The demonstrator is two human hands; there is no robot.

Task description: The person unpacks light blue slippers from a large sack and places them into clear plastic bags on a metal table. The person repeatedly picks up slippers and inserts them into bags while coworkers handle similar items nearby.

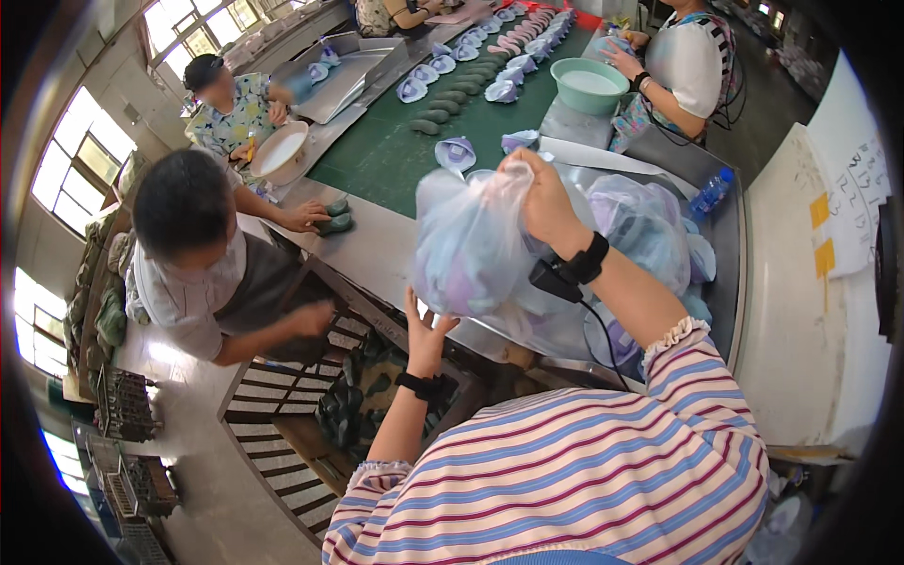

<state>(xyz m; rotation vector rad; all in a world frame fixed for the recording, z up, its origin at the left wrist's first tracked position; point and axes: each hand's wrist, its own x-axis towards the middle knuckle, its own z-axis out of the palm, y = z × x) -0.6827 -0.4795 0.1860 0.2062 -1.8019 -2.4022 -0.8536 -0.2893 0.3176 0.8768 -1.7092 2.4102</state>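
Striped shirt point(565, 461) fabric lies closest, its sleeves leading to two raised hands. At the right hand point(548, 202), the grip pinches the gathered top of a translucent plastic bag point(461, 250) (blue and lilac pieces show through), held up in front of the metal counter point(377, 264). At the left hand point(426, 337), the grip is spread by the bag's lower edge; I cannot tell whether it touches. Another filled bag point(645, 221) lies rightward, near a blue bottle point(711, 195).
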